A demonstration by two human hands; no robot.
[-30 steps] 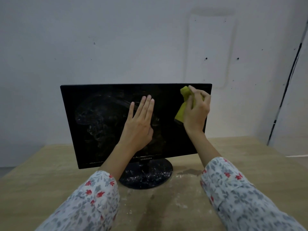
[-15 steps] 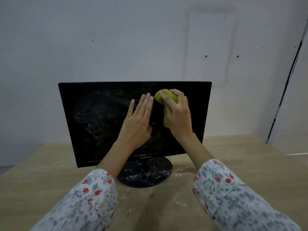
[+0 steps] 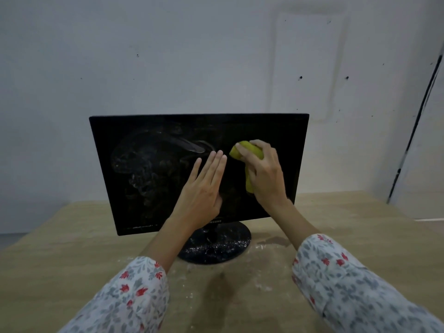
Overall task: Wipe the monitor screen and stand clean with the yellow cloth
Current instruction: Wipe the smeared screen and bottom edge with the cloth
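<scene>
While the black monitor (image 3: 153, 174) stands upright on its round stand (image 3: 217, 246) at the middle of the wooden table (image 3: 72, 248), the right hand (image 3: 266, 174) grasps the bunched yellow cloth (image 3: 247, 150) and holds it against the right half of the screen. The curled fingers cover most of the cloth; only a lump above the knuckles and a strip below the thumb side show. The left hand (image 3: 204, 188) lies flat on the screen's centre, fingers straight and together, holding nothing, its thumb hidden behind the palm. Faint pale smears cloud the left half of the glass, though their exact edges are hard to make out on the dark panel. The left wrist hides part of the lower bezel and the stand's neck. White specks dust the stand and the table just beside it. Both floral sleeves (image 3: 360, 289) are cut off at the bottom edge. A dark cable or strip (image 3: 418, 121) runs down the wall (image 3: 168, 56) at right, blurred.
</scene>
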